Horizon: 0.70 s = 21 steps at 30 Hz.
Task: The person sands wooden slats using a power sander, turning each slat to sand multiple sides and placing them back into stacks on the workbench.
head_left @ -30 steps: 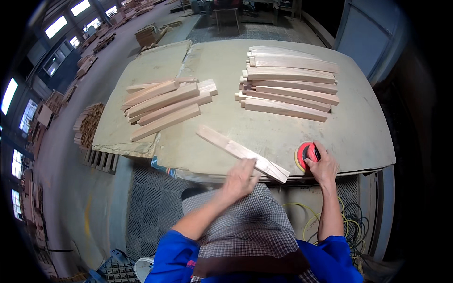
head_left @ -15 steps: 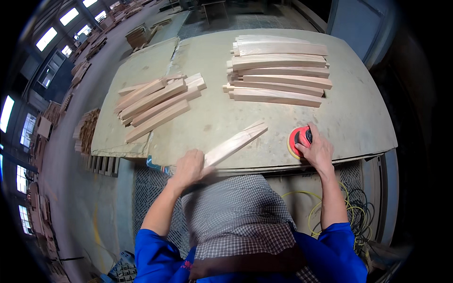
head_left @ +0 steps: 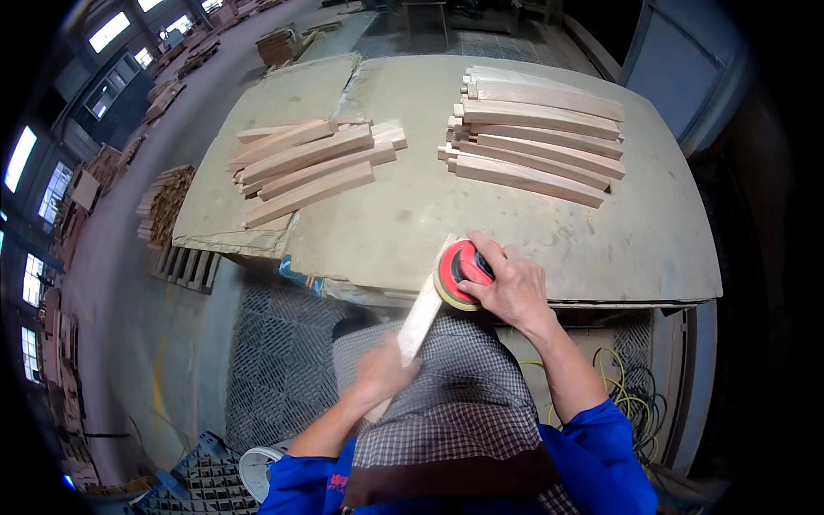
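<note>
My left hand (head_left: 384,371) is closed around a pale wooden slat (head_left: 421,316), low in front of my checked apron. The slat tilts up and away, its far end reaching the table's near edge. My right hand (head_left: 513,285) grips a round red sander (head_left: 463,270) with a yellowish pad rim. The sander rests against the slat's upper part and hides some of it. Its pad's underside is out of sight.
On the worn table (head_left: 412,206) lie a loose pile of slats (head_left: 309,172) at left and a neater stack (head_left: 541,137) at far right. Yellow and dark hoses (head_left: 631,399) coil on the floor at right. A white bucket (head_left: 255,472) stands at lower left.
My left hand has drawn the slat nearer to my body and turned it steeper. My right hand has brought the sander leftward off the table onto the slat.
</note>
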Motion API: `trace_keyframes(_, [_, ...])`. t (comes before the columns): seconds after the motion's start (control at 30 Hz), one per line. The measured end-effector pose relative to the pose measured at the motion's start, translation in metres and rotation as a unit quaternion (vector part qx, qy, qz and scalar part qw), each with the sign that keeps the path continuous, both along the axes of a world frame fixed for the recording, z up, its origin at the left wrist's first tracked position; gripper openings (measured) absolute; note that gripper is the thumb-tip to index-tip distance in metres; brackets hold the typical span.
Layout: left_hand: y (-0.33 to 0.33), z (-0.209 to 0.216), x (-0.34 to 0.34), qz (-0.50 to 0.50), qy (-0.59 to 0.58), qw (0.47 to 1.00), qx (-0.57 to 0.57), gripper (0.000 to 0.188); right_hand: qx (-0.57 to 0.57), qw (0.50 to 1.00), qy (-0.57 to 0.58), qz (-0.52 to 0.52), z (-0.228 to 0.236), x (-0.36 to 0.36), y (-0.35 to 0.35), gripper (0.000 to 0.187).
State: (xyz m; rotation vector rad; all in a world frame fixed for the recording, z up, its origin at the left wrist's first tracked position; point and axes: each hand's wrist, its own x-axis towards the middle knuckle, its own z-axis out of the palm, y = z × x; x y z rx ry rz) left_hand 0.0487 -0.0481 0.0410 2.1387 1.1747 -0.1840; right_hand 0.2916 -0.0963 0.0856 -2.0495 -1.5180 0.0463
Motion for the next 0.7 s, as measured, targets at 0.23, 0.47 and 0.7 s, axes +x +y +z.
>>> trace_keyframes(0.23, [-0.008, -0.009, -0.003, 0.013, -0.023, 1.0, 0.003, 0.056, -0.059, 0.996, -0.019, 0.067, 0.0, -0.016, 0.036, 0.071])
trace_keyframes(0.47, [-0.005, -0.002, 0.001, 0.02, -0.011, 0.999, -0.032, 0.059, -0.108, 0.993, -0.025, 0.029, 0.013, 0.011, 0.052, 0.066])
trace_keyframes(0.7, [0.007, -0.004, -0.009, 0.038, -0.064, 0.989, -0.125, 0.061, -0.086, 0.995, -0.023, 0.042, 0.012, 0.005, 0.047, 0.07])
